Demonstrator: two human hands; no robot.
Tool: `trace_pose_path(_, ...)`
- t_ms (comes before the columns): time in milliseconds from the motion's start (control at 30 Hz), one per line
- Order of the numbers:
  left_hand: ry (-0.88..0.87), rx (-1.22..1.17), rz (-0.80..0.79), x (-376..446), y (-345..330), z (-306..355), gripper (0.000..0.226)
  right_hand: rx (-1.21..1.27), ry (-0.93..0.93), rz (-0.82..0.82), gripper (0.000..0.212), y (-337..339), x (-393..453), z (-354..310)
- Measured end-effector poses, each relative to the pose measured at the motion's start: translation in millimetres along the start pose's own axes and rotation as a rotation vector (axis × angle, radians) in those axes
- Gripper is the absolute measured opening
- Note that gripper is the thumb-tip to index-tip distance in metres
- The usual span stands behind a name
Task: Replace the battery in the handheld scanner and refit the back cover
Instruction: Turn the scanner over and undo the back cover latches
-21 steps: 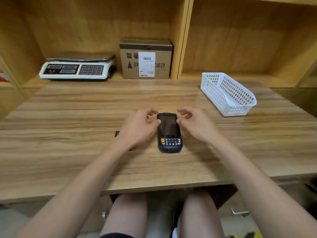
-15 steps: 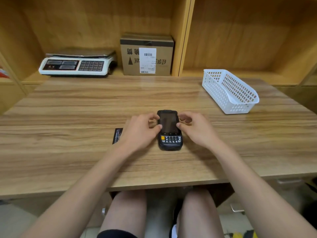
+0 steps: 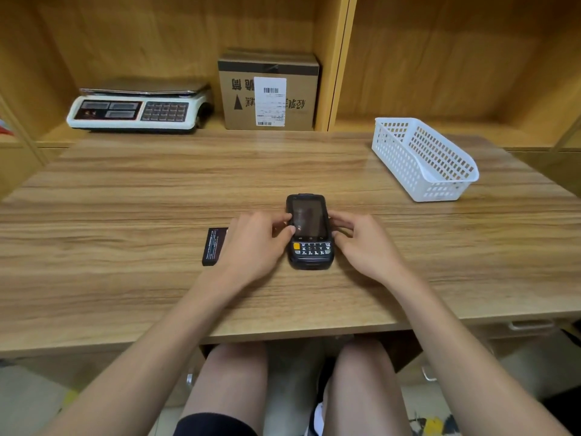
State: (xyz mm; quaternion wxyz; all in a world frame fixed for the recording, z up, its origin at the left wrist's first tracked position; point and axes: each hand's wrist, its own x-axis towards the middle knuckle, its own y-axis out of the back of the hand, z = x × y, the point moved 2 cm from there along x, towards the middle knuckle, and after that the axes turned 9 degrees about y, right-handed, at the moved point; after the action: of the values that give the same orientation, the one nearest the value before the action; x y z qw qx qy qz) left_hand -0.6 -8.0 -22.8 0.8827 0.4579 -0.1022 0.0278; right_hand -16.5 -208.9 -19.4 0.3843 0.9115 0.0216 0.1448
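While my fingers [image 3: 287, 229] close on both edges of the handheld scanner [image 3: 309, 231], it lies screen-up on the wooden table [image 3: 125, 199], left hand [image 3: 256, 247] and right hand [image 3: 366, 247] flanking it. A black battery [image 3: 214, 246] lies just left of my left hand; a white basket [image 3: 423, 158] sits well apart, far right.

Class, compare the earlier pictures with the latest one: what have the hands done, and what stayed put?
Both hands closed in: the left hand and right hand now grip the scanner's sides. The scanner stayed screen-up on the table; the black battery, basket and scale stayed put.
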Motion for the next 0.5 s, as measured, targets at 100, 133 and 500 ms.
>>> trace_pose_path(100,0.012,-0.003,-0.002,-1.0,-0.4,0.3,0.038,-0.005,0.007,0.009,0.05,-0.4,-1.5,-0.3)
trace_pose_path(133,0.01,-0.005,0.0,-1.6,0.3,0.9,0.037,0.006,0.008,0.013,0.051,-0.7,-1.4,0.0)
trace_pose_path(500,0.001,-0.004,0.032,-4.3,3.6,2.7,0.028,0.119,0.049,0.073,0.045,-0.1,-0.5,-13.5)
